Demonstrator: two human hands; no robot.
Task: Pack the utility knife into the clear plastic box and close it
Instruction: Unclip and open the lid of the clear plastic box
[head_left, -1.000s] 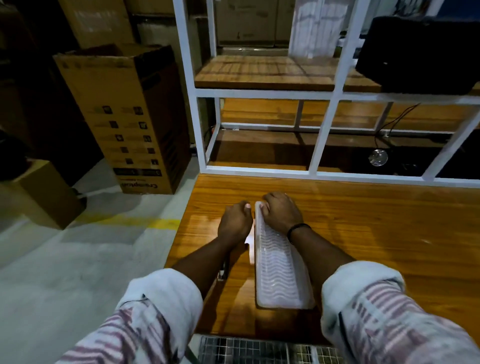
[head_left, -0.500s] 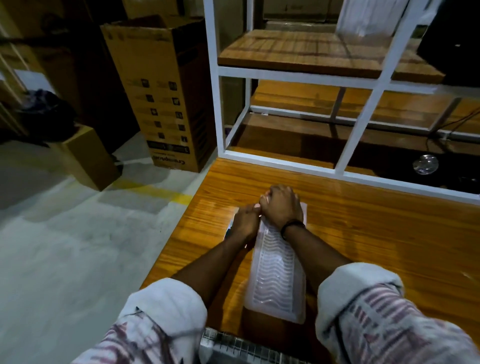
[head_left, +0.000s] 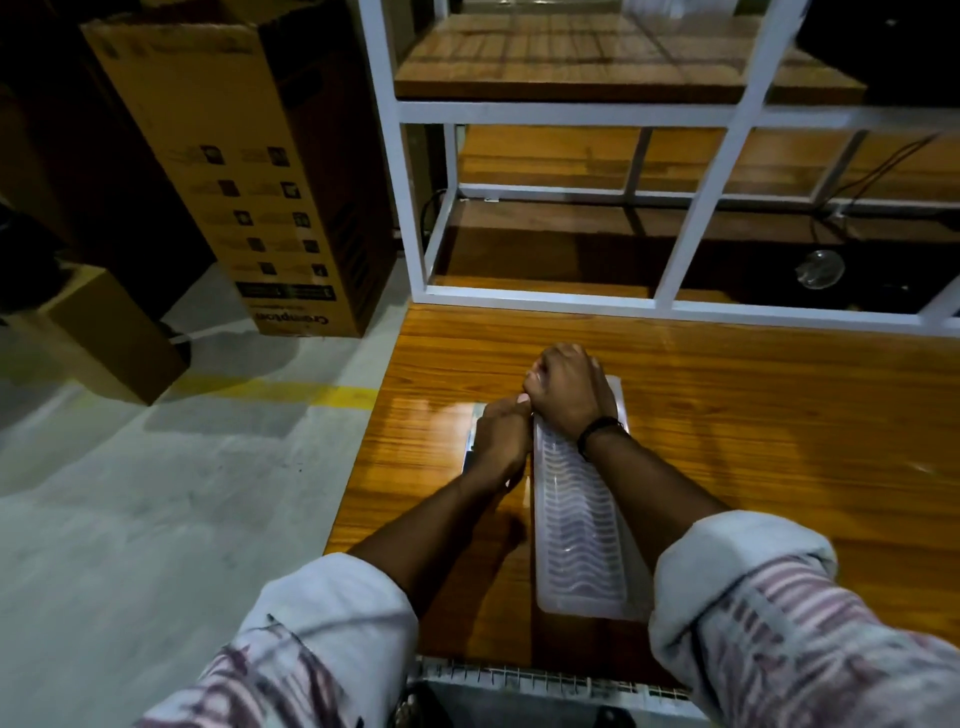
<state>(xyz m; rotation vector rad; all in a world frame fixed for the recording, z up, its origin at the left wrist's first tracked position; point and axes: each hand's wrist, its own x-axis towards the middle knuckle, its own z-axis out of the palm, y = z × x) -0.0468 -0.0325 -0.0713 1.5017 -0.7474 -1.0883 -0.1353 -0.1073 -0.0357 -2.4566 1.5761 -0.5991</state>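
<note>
Since a second ago the lid has come down: it stood on edge between my hands, and now the clear plastic box (head_left: 579, 525) lies flat on the wooden table (head_left: 753, 415) with its wavy ribbed top facing up, running from near my body out to my fists. My right hand (head_left: 569, 397) has slid onto the far end of the box and sits there curled, knuckles up, pressing down on the lid; whether anything is pinched under it I cannot tell. My left hand (head_left: 501, 439) is closed too, just beside the box's left edge and touching the right hand at the thumb. Under it lies something flat and pale (head_left: 475, 431), only its edge showing, so I cannot say whether the hand grips it or merely rests on it.

I cannot pick out the knife itself. A darker, reddish shape shows faintly through the ribbed lid, which suggests the knife is already inside, but that is my guess.

So I judge the packing done and the closing under way: the far end is being pushed shut, while the near end, by my right sleeve (head_left: 743, 556), may need a press before the lid is seated all round.

Beyond the table stands a white shelf frame (head_left: 696, 218), and a tall cardboard carton (head_left: 234, 171) is on the floor to my left.
</note>
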